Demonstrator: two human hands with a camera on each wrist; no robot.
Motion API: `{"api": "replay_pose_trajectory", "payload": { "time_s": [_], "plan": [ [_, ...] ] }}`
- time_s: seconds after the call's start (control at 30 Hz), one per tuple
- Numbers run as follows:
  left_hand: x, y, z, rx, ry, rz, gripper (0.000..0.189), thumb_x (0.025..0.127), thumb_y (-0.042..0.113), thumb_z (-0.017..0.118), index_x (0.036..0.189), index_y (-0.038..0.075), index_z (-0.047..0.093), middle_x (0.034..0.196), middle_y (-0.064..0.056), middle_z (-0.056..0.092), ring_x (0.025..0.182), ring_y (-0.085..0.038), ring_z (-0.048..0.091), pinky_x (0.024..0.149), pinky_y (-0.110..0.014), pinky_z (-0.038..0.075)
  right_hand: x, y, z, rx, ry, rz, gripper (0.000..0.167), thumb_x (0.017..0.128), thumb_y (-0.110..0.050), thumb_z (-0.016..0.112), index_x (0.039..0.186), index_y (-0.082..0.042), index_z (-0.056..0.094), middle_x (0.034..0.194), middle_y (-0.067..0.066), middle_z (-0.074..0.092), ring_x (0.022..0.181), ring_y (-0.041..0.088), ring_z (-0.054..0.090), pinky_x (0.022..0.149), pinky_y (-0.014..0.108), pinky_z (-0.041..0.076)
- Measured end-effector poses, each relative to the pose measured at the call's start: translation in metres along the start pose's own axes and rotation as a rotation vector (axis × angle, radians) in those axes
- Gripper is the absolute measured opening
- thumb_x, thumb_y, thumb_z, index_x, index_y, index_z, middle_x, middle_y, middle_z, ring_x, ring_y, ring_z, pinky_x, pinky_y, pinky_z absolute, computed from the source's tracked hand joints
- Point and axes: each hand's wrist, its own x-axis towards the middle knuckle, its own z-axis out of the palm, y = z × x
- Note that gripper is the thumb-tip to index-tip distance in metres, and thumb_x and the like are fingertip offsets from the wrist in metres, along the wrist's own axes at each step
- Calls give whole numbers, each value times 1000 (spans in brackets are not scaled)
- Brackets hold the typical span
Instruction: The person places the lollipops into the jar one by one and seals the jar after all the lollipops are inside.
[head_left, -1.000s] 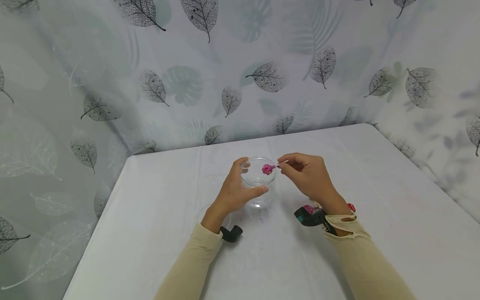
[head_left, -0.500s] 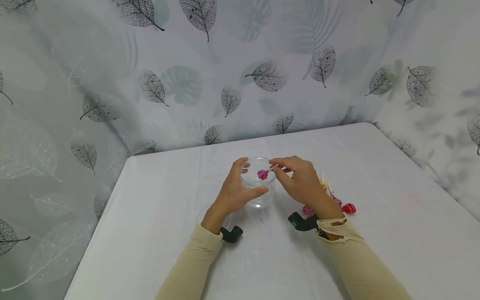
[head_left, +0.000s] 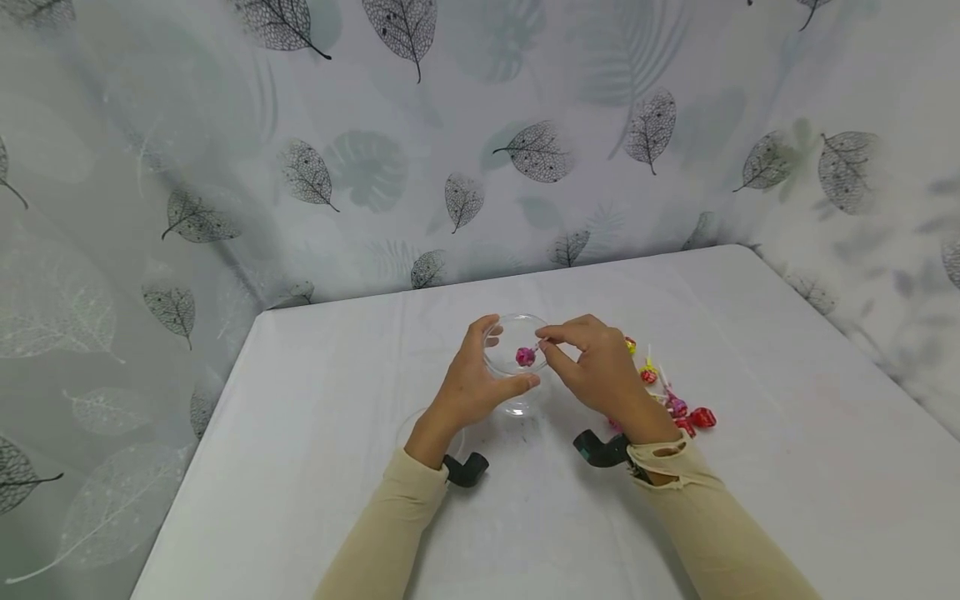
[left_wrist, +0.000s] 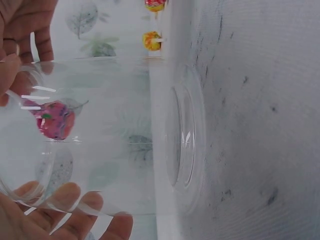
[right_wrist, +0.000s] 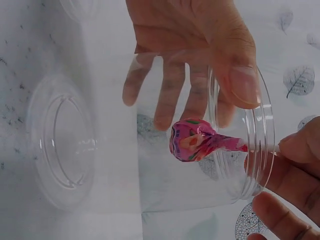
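Note:
A clear plastic jar [head_left: 517, 407] stands upright on the white table, with ridged threads round its open mouth in the right wrist view. My left hand [head_left: 472, 377] grips it near the rim, thumb on the near side and fingers round the far side. Between thumb and fingertips my right hand [head_left: 596, 367] pinches the white stick of a lollipop [right_wrist: 191, 140]. Its pink, patterned wrapped head hangs inside the upper part of the jar, above the bottom [left_wrist: 187, 145]. The stick passes out through the mouth. No other lollipop shows in the jar.
Several wrapped lollipops [head_left: 677, 407], red, pink and yellow, lie on the table [head_left: 810, 467] beyond my right wrist, some partly hidden by it. A clear round lid [head_left: 406, 429] lies under my left wrist. A leaf-patterned curtain [head_left: 360, 242] hangs behind the table.
My right hand has moved left and slightly down, bringing the lollipop from the rim into the jar. More lollipops show behind my right wrist. My left hand holds the jar in the same place.

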Motion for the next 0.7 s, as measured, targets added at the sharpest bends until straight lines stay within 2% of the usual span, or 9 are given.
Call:
{"api": "replay_pose_trajectory", "payload": {
  "time_s": [0.23,0.7],
  "plan": [
    [0,-1,0,-22,0,-7,105,80,48,89,160,19,26,156,-15,47,142,-27,46,109,-57,45,0,-4,3,-41,-82,51,19,95,-9,74,113,-5,81,102,10,79,101,30,65,82,49,57],
    [0,-2,-1,-11,0,21,107,80,49,89,161,16,26,155,-15,47,142,-26,46,108,-57,46,0,-3,6,-34,-89,64,18,94,-9,75,111,-6,82,100,10,79,100,31,65,82,50,56]
  ]
}}
